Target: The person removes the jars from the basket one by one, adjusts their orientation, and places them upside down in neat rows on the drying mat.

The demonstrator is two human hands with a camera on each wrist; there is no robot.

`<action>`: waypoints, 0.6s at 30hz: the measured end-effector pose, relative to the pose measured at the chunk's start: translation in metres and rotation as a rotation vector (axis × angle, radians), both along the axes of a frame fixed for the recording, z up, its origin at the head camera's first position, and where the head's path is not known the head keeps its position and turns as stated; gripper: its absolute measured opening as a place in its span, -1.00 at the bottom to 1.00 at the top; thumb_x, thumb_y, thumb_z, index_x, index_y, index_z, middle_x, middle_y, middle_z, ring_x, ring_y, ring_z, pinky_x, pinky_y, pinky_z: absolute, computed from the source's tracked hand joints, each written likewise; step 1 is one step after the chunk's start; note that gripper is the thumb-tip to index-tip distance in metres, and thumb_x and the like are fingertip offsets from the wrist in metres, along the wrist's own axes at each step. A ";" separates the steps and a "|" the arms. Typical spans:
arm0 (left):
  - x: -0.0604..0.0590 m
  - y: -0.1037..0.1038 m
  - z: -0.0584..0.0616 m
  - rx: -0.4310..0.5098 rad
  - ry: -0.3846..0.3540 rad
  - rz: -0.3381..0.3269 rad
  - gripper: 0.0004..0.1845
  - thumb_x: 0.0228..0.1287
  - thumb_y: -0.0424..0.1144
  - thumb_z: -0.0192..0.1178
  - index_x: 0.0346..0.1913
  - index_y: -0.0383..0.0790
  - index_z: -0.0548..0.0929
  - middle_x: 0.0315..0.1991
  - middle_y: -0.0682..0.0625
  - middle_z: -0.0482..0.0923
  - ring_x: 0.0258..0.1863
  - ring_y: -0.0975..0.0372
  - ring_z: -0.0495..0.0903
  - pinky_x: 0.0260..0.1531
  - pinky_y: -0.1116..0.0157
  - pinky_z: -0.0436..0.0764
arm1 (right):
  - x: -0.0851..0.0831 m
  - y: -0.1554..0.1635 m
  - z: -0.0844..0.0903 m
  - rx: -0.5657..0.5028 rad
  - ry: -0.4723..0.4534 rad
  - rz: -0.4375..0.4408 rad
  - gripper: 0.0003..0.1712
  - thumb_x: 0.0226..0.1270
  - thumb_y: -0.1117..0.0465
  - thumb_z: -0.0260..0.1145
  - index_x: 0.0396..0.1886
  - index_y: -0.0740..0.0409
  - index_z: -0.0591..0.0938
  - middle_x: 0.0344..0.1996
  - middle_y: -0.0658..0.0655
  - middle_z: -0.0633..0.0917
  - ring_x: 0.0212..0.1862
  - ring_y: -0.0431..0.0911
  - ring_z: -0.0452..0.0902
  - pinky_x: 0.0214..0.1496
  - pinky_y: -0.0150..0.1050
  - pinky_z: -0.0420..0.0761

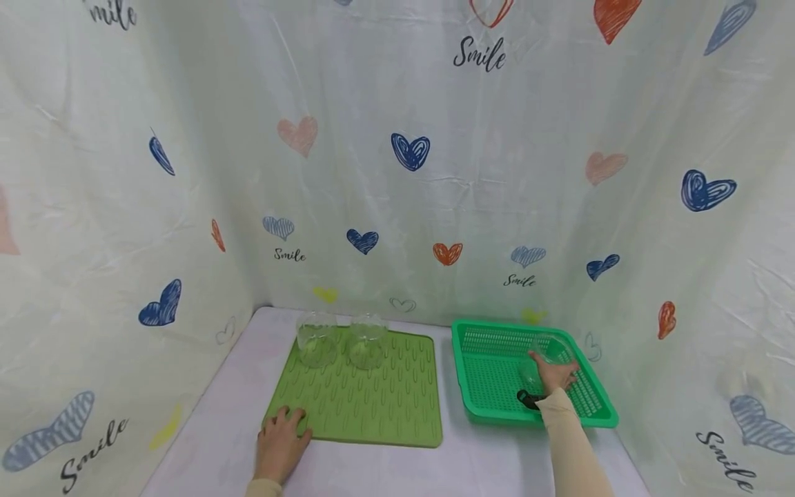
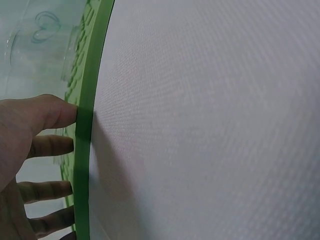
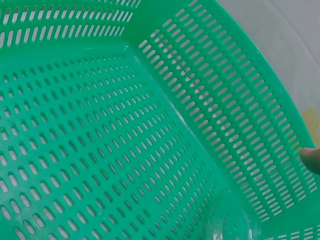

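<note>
My left hand (image 1: 282,442) rests its fingertips on the near-left corner of a green ribbed mat (image 1: 379,414). In the left wrist view, thumb and fingers (image 2: 47,192) meet the mat's edge, with nothing held. Two clear glasses (image 1: 317,342) (image 1: 368,342) stand side by side at the mat's back left. Over at the right, my right hand (image 1: 557,375) reaches into a green plastic basket (image 1: 491,417) and grips a clear glass (image 1: 554,343). The right wrist view shows only one fingertip (image 3: 311,159) and clear glass (image 3: 230,227) at the bottom edge; the grip itself is out of view.
Both mat and basket lie on a white-covered table (image 1: 348,473), with a strip of tabletop between them. A pale curtain (image 1: 373,186) printed with hearts and "Smile" hangs behind and along both sides. A black strap (image 1: 530,399) circles the right wrist.
</note>
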State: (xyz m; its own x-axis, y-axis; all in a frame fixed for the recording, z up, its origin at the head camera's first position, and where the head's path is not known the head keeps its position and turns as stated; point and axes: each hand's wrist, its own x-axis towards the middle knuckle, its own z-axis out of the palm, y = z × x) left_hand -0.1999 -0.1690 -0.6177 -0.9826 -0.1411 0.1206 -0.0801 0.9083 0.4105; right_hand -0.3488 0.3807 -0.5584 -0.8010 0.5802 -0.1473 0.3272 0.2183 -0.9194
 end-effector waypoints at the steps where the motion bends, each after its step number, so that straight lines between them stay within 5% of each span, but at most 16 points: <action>1: 0.000 0.000 0.000 -0.001 0.001 -0.001 -0.57 0.14 -0.08 0.31 0.04 -0.21 0.60 0.14 -0.41 0.42 0.03 -0.37 0.42 -0.07 -0.34 0.45 | 0.000 0.001 -0.001 0.002 0.001 -0.005 0.47 0.06 -0.36 0.34 0.48 0.14 -0.50 0.42 0.55 -0.42 0.43 0.53 -0.41 0.40 0.43 -0.06; 8: -0.001 -0.001 -0.002 -0.008 0.002 -0.005 -0.56 0.14 -0.08 0.31 0.05 -0.21 0.59 0.15 -0.41 0.41 0.02 -0.38 0.43 -0.09 -0.35 0.46 | 0.003 -0.004 0.000 -0.008 0.051 0.015 0.53 0.05 -0.38 0.34 0.43 0.22 -0.59 0.45 0.43 -0.50 0.48 0.37 -0.54 0.47 0.34 -0.18; 18: -0.002 -0.002 0.000 -0.008 -0.009 -0.012 -0.54 0.11 -0.09 0.34 0.05 -0.24 0.59 0.13 -0.44 0.40 0.01 -0.43 0.40 -0.09 -0.37 0.46 | 0.021 -0.021 0.016 0.032 0.207 0.089 0.43 0.07 -0.24 0.43 0.49 0.19 -0.39 0.48 0.43 -0.23 0.45 0.40 -0.11 0.37 0.33 0.17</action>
